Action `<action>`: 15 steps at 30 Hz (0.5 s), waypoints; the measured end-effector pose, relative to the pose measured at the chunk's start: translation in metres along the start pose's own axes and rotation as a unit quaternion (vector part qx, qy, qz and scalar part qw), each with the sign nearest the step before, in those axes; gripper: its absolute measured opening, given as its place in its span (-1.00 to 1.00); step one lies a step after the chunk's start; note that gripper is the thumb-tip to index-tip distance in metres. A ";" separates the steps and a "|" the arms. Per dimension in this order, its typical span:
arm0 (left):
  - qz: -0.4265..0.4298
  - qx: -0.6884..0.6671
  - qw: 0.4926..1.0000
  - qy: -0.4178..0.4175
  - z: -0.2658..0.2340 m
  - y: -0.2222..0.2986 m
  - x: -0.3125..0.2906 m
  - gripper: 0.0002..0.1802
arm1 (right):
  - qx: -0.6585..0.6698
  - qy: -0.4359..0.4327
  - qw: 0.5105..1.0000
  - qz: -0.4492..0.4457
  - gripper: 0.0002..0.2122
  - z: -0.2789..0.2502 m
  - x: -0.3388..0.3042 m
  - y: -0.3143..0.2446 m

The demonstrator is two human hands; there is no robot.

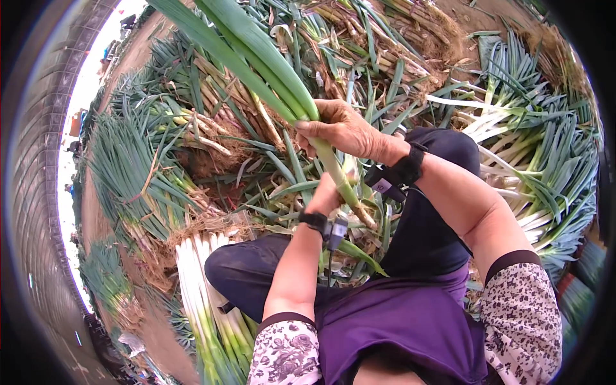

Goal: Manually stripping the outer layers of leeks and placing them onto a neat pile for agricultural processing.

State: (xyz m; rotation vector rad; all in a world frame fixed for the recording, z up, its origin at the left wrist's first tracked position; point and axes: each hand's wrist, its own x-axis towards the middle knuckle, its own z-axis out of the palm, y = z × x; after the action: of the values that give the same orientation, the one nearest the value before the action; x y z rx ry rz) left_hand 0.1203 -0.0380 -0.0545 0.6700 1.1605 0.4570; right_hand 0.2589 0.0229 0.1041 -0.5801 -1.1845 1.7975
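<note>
Seemingly cleaning a tilted, pale-stalked green leek [328, 155] between my dark-trousered knees [443, 151], I grasp it in my bare right hand [346, 131], my bare left hand [325, 194] lower, its hold unclear, and peeling calls for steadiness.

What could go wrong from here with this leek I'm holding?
The leek's long leaves reach well past your right hand, so they could bend or split there. The left wrist device might catch on loose foliage. Your left knee, beside the pale stalks, could press and bruise them.
</note>
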 end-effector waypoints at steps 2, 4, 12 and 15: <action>0.192 0.464 0.845 0.184 -0.065 -0.119 0.006 -0.58 | -0.029 0.037 0.997 -0.058 -0.80 0.029 0.022 -0.013; 0.318 0.535 0.731 0.278 -0.043 -0.173 -0.022 -0.50 | -0.034 0.129 0.986 -0.099 -0.80 -0.012 0.022 -0.037; 0.435 0.349 0.776 0.295 0.032 0.047 -0.067 -0.44 | -0.109 0.197 0.963 -0.146 -0.72 -0.032 0.043 -0.007; 0.489 0.356 0.721 0.338 0.034 0.065 -0.043 -0.52 | -0.156 0.231 0.954 -0.107 -0.72 -0.022 0.045 -0.005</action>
State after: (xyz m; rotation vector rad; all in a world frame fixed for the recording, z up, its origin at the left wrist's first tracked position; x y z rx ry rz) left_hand 0.1379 -0.0267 0.0279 1.9543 1.6197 1.2515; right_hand 0.2552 0.0733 0.1029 -0.9566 -1.1535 1.2077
